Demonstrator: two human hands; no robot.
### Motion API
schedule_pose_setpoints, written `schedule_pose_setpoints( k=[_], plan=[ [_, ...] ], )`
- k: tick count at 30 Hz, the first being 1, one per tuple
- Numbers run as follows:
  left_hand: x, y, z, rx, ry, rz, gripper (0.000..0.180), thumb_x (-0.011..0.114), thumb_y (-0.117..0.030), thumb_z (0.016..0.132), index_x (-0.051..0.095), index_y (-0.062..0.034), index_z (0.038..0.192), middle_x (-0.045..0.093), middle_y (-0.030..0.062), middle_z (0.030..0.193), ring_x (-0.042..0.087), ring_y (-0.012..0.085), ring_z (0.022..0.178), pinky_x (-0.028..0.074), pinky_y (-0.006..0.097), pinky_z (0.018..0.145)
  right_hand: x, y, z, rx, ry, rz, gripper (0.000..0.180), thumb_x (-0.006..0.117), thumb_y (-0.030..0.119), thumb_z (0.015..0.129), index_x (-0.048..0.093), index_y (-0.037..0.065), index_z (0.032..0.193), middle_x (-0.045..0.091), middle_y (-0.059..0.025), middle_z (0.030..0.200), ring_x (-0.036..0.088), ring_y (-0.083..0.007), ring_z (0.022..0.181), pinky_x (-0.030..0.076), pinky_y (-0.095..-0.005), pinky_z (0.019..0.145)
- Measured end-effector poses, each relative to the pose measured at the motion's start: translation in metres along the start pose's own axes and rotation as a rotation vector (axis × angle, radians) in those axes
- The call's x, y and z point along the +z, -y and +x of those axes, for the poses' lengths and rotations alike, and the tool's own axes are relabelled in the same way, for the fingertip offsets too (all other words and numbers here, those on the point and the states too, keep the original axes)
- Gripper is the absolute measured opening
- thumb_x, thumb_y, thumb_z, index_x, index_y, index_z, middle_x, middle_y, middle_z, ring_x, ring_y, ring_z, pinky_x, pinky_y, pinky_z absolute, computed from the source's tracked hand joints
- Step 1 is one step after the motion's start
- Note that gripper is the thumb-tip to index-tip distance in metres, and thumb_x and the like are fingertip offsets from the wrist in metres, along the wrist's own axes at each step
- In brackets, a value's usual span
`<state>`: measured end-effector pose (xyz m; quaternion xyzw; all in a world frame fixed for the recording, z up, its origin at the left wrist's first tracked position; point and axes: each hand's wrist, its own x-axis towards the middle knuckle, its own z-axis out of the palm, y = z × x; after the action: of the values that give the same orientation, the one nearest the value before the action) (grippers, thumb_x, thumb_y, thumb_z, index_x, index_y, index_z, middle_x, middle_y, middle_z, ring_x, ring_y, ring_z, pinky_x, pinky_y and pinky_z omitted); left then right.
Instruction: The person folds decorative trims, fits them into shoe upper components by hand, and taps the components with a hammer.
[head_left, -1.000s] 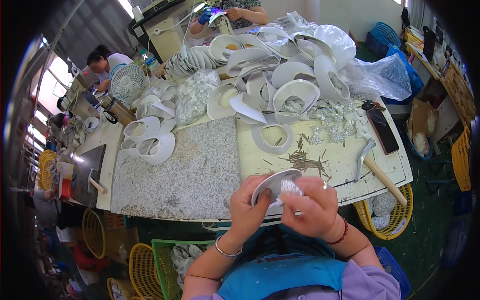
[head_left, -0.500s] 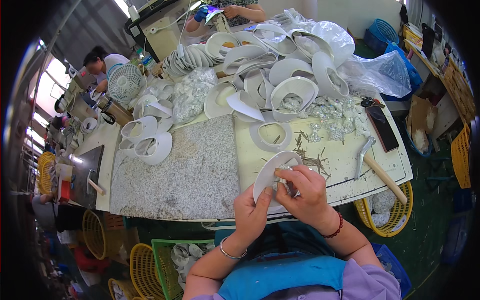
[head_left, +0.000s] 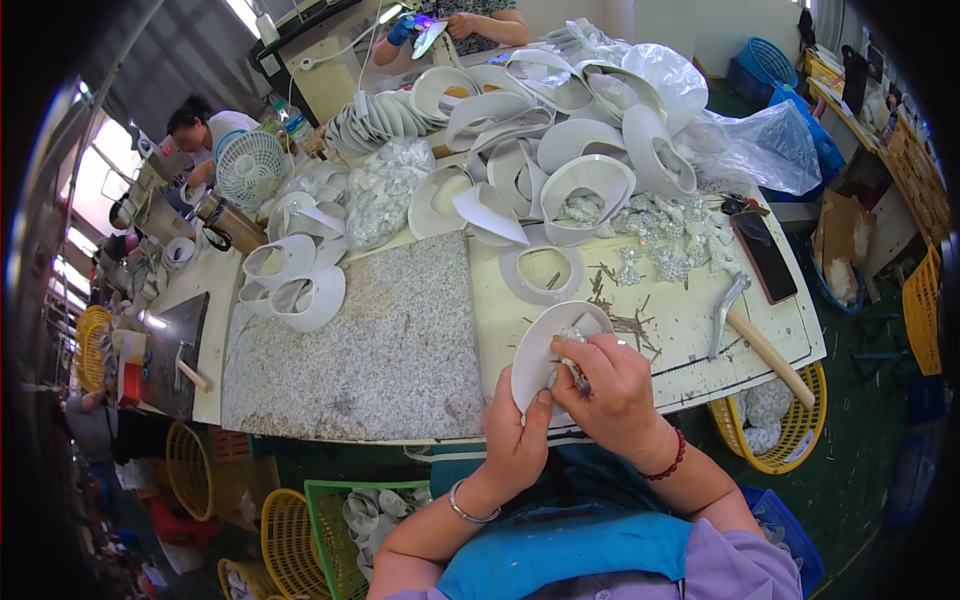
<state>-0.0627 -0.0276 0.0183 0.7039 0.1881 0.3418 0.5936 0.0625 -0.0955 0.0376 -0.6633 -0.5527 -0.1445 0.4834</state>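
Note:
A curved white piece that looks like a shoe upper (head_left: 533, 352) is held up over the table's near edge, tilted. My left hand (head_left: 515, 428) grips its lower left edge, thumb on the face. Closed in a pinch, my right hand (head_left: 610, 388) works at the inner side. A small shiny clear ornament (head_left: 570, 334) shows at its fingertips; its exact shape is partly hidden by the fingers. Just beyond lies another white upper (head_left: 541, 276), flat on the table, beside scattered thin brown sticks (head_left: 630, 322).
More white uppers (head_left: 587, 193) pile up at the back, near clear bags (head_left: 392, 190) and loose sparkly ornaments (head_left: 680, 245). On the right lie a hammer (head_left: 770, 357) and a phone (head_left: 765, 255). A speckled slab (head_left: 350, 345) covers the left. Beyond, another person's gloved hand (head_left: 403, 28) holds a piece.
The held upper has shifted slightly right and turned more upright. My left hand has moved a little right with it, while my right hand stays pinched at its inner side.

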Motion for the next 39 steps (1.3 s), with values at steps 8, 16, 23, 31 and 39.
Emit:
schedule_pose_setpoints(
  k=[8, 16, 23, 31, 39],
  plan=[
    [0.006, 0.007, 0.007, 0.468, 0.032, 0.543, 0.042, 0.045, -0.004, 0.089, 0.037, 0.0076, 0.128, 0.050, 0.0216, 0.122, 0.053, 0.0307, 0.111, 0.040, 0.035, 0.094, -0.003, -0.003, -0.003, -0.015, 0.031, -0.049, 0.027, 0.065, 0.001, 0.067, 0.060, 0.002, 0.093, 0.053, -0.0087, 0.069, 0.054, -0.0248, 0.057, 0.044, -0.0348, 0.050],
    [0.014, 0.005, -0.001, 0.286, 0.075, 0.233, 0.048, 0.047, -0.004, 0.085, 0.033, 0.0084, 0.129, 0.048, 0.0258, 0.122, 0.051, 0.0327, 0.112, 0.040, 0.039, 0.096, 0.001, -0.005, 0.000, 0.023, -0.009, 0.019, 0.026, 0.066, 0.001, 0.067, 0.059, 0.002, 0.092, 0.055, -0.0089, 0.067, 0.055, -0.0255, 0.054, 0.044, -0.0357, 0.049],
    [0.032, 0.029, -0.002, 0.454, -0.004, 0.414, 0.058, 0.052, 0.002, 0.071, 0.036, 0.0040, 0.127, 0.046, 0.0261, 0.127, 0.051, 0.0408, 0.107, 0.029, 0.050, 0.102, 0.005, -0.018, -0.016, 0.283, -0.068, 0.152, 0.016, 0.072, 0.007, 0.069, 0.059, 0.004, 0.078, 0.052, -0.0020, 0.060, 0.048, -0.0114, 0.051, 0.039, -0.0262, 0.048],
    [0.020, 0.014, 0.002, 0.456, -0.056, 0.333, 0.068, 0.048, 0.002, 0.072, 0.027, 0.0039, 0.136, 0.043, 0.0244, 0.133, 0.052, 0.0352, 0.109, 0.025, 0.050, 0.104, 0.001, -0.030, -0.023, 0.287, 0.017, 0.233, 0.019, 0.064, -0.001, 0.077, 0.061, -0.001, 0.097, 0.059, 0.0009, 0.078, 0.052, -0.0035, 0.068, 0.042, -0.0187, 0.061],
    [0.026, 0.020, 0.004, 0.468, -0.080, 0.282, 0.067, 0.048, 0.001, 0.073, 0.025, 0.0059, 0.136, 0.033, 0.0250, 0.141, 0.043, 0.0378, 0.122, 0.024, 0.050, 0.104, 0.008, -0.023, -0.008, 0.286, 0.025, 0.231, 0.027, 0.066, -0.001, 0.078, 0.060, -0.002, 0.104, 0.064, -0.0047, 0.089, 0.060, -0.0090, 0.079, 0.048, -0.0217, 0.070]
  ],
)
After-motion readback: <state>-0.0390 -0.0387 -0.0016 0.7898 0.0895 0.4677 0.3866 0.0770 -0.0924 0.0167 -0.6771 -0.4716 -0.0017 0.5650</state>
